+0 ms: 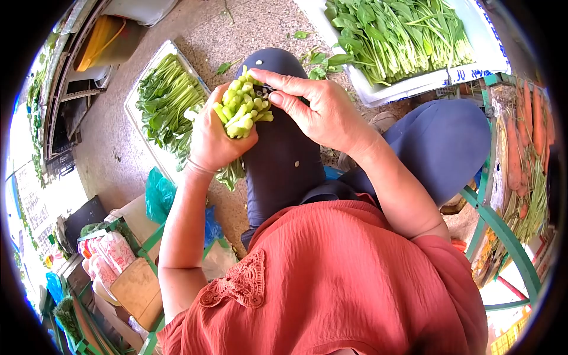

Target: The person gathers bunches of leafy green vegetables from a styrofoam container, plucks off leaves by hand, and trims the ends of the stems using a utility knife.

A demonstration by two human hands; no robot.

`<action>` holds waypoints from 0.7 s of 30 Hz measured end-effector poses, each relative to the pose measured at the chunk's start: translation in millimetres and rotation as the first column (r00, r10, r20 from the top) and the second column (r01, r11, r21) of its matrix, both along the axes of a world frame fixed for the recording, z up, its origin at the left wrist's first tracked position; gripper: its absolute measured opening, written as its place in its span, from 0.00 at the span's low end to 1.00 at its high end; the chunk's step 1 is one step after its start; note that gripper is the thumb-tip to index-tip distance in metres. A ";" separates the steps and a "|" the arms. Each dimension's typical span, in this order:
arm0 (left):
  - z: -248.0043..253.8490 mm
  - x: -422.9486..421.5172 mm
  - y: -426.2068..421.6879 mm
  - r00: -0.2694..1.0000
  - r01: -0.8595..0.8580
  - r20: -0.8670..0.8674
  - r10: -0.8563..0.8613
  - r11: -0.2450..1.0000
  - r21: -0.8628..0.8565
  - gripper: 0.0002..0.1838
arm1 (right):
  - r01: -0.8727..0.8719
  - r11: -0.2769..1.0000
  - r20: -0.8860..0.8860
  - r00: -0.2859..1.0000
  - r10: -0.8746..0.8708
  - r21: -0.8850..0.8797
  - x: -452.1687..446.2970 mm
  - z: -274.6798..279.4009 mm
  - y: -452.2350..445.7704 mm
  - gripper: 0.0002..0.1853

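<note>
My left hand point(214, 137) is wrapped round a bunch of leafy greens point(239, 110), its pale cut stem ends facing up and its leaves hanging below the fist. My right hand point(324, 107) is at the far side of these stems, index finger stretched along the top and thumb bent near it. A small dark shape shows between that thumb and finger, too little of it to name. Both hands are above my knee point(275, 62), where a few pale bits lie. Beside my left hand, more leafy greens point(168, 97) lie in a white tray point(133, 106).
Upper right, a white foam box point(370, 97) holds rows of leafy greens point(402, 38). Loose leaves point(319, 62) lie on the speckled floor point(260, 21). Carrots point(523, 136) stand right, behind a green metal frame point(503, 228). Plastic bags point(160, 195) and a cardboard box point(137, 290) are left.
</note>
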State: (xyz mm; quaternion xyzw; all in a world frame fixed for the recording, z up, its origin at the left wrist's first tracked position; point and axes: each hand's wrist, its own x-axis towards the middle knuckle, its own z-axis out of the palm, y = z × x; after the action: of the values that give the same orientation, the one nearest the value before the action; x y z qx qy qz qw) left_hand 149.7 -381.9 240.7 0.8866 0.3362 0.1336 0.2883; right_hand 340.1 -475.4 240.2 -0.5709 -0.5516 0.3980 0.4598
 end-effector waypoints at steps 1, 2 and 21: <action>2.2 1.9 -0.9 1.000 -0.018 0.017 0.019 0.999 -0.038 0.32 | 0.008 1.000 -0.007 1.000 -0.008 0.010 0.7 -0.4 -1.1 0.17; 4.0 2.7 -1.8 0.999 -0.037 0.032 0.040 0.996 -0.078 0.32 | 0.015 1.000 -0.015 1.000 -0.015 0.019 0.3 -0.8 -1.8 0.17; 6.4 6.5 -10.1 0.997 -0.080 0.003 0.080 0.997 0.014 0.37 | 0.305 0.946 -0.204 0.938 -0.279 0.110 1.4 -19.6 9.6 0.44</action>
State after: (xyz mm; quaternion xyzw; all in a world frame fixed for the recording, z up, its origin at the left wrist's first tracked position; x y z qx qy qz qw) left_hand 156.2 -392.0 247.1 0.8743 0.3701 0.1483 0.2768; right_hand 341.5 -465.8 220.6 -0.5731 -0.4419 0.3372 0.6022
